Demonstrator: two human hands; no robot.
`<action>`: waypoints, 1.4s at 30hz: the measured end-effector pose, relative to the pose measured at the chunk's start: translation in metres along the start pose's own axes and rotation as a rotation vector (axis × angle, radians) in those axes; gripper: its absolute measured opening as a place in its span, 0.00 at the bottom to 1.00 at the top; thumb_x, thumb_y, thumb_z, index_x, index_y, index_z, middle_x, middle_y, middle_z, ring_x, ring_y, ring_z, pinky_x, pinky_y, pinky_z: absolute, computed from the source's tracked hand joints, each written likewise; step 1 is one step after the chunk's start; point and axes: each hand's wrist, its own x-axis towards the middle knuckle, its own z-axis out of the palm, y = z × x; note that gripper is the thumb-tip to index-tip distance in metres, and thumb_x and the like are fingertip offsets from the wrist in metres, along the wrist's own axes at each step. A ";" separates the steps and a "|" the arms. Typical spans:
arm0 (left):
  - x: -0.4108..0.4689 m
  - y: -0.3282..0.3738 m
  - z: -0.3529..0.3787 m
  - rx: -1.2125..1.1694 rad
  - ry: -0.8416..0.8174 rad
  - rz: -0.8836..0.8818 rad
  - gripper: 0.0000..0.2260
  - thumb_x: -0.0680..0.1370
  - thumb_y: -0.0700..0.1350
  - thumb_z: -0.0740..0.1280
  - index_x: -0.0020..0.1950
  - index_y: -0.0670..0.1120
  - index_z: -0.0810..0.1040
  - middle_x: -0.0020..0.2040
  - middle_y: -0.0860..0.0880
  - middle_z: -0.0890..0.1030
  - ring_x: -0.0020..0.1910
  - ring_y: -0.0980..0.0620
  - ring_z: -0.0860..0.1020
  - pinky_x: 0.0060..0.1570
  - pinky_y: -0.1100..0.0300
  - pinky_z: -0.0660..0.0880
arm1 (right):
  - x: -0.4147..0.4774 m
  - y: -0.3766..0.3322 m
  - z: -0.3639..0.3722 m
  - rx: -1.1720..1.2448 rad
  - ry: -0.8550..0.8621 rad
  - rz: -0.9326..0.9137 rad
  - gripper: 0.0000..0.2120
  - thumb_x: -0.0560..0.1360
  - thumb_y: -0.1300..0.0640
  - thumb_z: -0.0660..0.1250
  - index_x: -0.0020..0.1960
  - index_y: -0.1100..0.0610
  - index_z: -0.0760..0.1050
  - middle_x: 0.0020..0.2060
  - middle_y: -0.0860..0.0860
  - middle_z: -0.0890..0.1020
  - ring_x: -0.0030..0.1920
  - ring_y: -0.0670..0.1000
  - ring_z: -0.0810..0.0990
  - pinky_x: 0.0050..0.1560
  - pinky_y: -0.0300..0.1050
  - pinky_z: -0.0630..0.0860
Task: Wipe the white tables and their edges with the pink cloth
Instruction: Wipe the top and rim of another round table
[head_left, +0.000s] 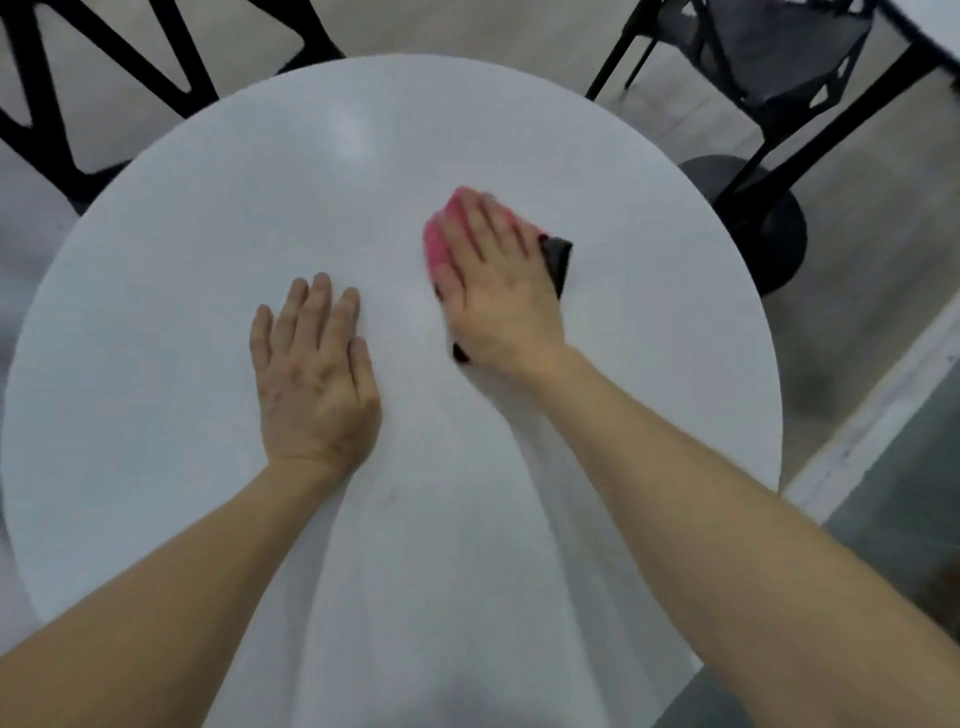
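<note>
Pale flooring and black chairs (104, 78) ring a round white worktop (208, 260), with the dark pedestal base (769, 228) of another table off its far-right edge. The pink cloth (436, 247) lies flat on the worktop a little right of the middle, well in from every edge, almost wholly covered by the right hand (493, 280). That hand's fingers are straight and close together and press down on the cloth, with no pinch. A dark corner (558, 257) of the same cloth, or of its backing, sticks out beside the knuckles, and another dark bit shows by the wrist. The left hand (311, 374) rests palm-down on bare worktop near the middle, fingers straight, holding nothing. The cloth looks thin, soft and light, so it would likely bunch or slip if pushed from one corner. A flat palm over its centre seems the surest hold for the top. For the rim, folding it over the edge and pinching it between fingers and thumb should serve better.
</note>
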 end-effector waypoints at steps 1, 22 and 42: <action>0.000 0.000 -0.001 -0.013 0.004 0.001 0.24 0.86 0.46 0.55 0.82 0.46 0.71 0.84 0.44 0.67 0.85 0.44 0.61 0.84 0.38 0.52 | -0.027 -0.022 -0.003 0.044 -0.056 -0.248 0.26 0.90 0.46 0.52 0.85 0.54 0.65 0.86 0.54 0.62 0.86 0.56 0.57 0.85 0.56 0.52; -0.003 0.006 -0.002 0.011 -0.015 -0.114 0.26 0.85 0.45 0.57 0.84 0.41 0.67 0.85 0.42 0.64 0.86 0.43 0.59 0.83 0.36 0.55 | 0.083 0.127 -0.022 -0.033 -0.121 -0.231 0.28 0.88 0.44 0.52 0.87 0.47 0.57 0.87 0.50 0.58 0.87 0.53 0.54 0.85 0.61 0.54; -0.004 0.003 -0.003 0.044 -0.045 -0.105 0.27 0.84 0.45 0.57 0.84 0.40 0.67 0.86 0.42 0.64 0.86 0.44 0.59 0.82 0.35 0.57 | 0.161 -0.070 0.057 0.041 -0.001 -0.294 0.28 0.88 0.47 0.51 0.83 0.57 0.68 0.83 0.60 0.66 0.84 0.61 0.62 0.84 0.62 0.53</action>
